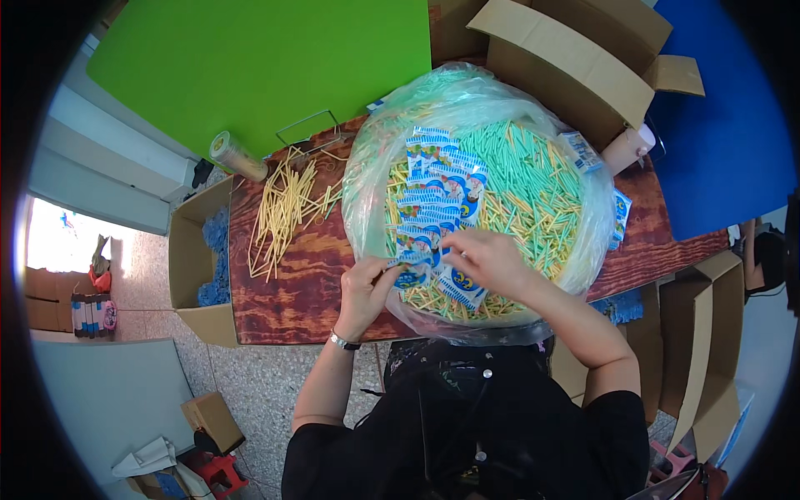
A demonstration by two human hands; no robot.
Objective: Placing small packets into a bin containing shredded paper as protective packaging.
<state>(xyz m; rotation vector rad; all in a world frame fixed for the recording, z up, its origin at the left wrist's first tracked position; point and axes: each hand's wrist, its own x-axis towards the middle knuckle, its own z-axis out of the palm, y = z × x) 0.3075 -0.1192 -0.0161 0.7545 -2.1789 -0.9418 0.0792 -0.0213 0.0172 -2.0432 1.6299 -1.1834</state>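
Note:
In front of me a large clear plastic bag (364, 187) stands open, full of thin green sticks (521, 162) and yellow sticks (533, 218). Several small blue-and-white printed packets (442, 183) lie overlapping in a column on top of the sticks. My left hand (367, 292), wearing a wristwatch, pinches the edge of a packet (411, 276) at the near end of that column. Over the packets, my right hand (492, 260) has its fingers drawn together close to the same packet. Whatever sits between those fingertips is too small to make out.
Loose yellow sticks (283, 208) lie left on the reddish wooden table (296, 312), near a clear cylindrical tub (236, 156). An open cardboard box (562, 62) is behind the bag, beside a pale bottle (629, 148). More open boxes stand left (200, 287) and right (704, 350).

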